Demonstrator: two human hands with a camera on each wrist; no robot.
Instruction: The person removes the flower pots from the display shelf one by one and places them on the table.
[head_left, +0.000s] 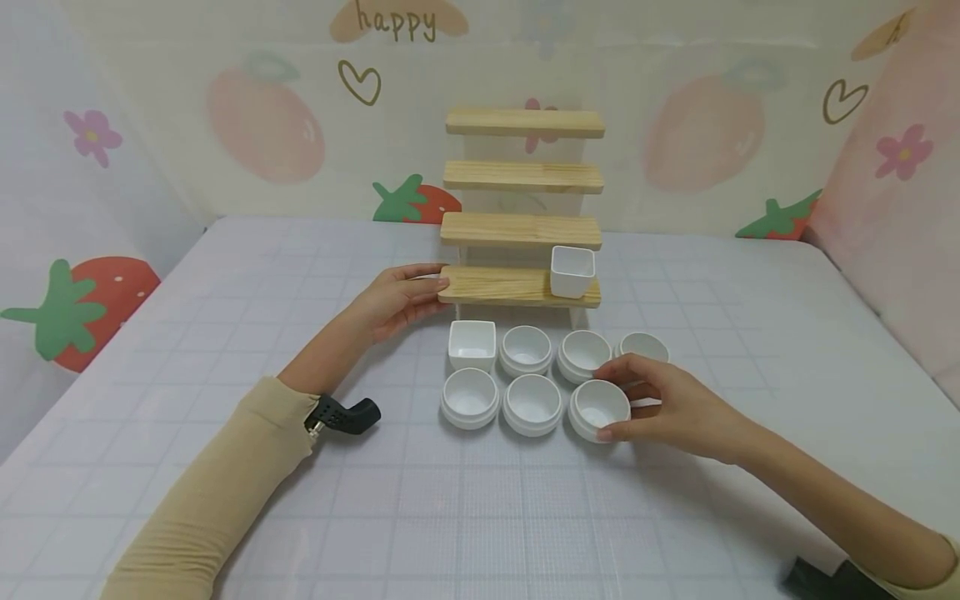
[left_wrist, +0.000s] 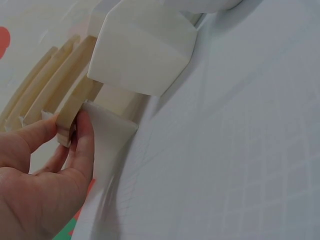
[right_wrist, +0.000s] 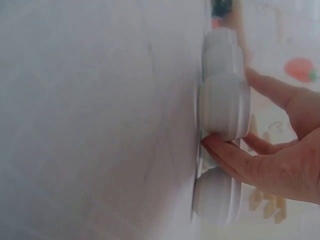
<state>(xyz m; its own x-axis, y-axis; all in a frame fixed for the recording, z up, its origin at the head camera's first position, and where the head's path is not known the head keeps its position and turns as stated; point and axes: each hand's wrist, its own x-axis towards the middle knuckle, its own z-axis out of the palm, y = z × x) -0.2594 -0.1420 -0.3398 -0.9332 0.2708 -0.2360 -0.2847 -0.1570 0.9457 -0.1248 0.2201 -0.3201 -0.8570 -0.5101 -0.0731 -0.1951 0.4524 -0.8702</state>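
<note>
A wooden tiered display stand [head_left: 521, 229] has several pale boards. My left hand [head_left: 397, 302] pinches the left end of the lowest board [head_left: 495, 286], thumb on one face and fingers on the other in the left wrist view. On that board's right end stands a white square cup [head_left: 572, 273]. My right hand [head_left: 678, 408] grips a white round cup [head_left: 600, 403] at the front right of two rows, thumb at its near side and fingers at its far side. In the right wrist view this round cup [right_wrist: 222, 107] sits close on the table.
Beside it are more round cups, at front left [head_left: 469, 398] and front middle [head_left: 532, 405]. Behind stand a square cup [head_left: 472, 346] and several round cups, the rightmost round cup [head_left: 643, 344] partly behind my right hand. A printed backdrop [head_left: 487, 75] rises behind the gridded table [head_left: 480, 517].
</note>
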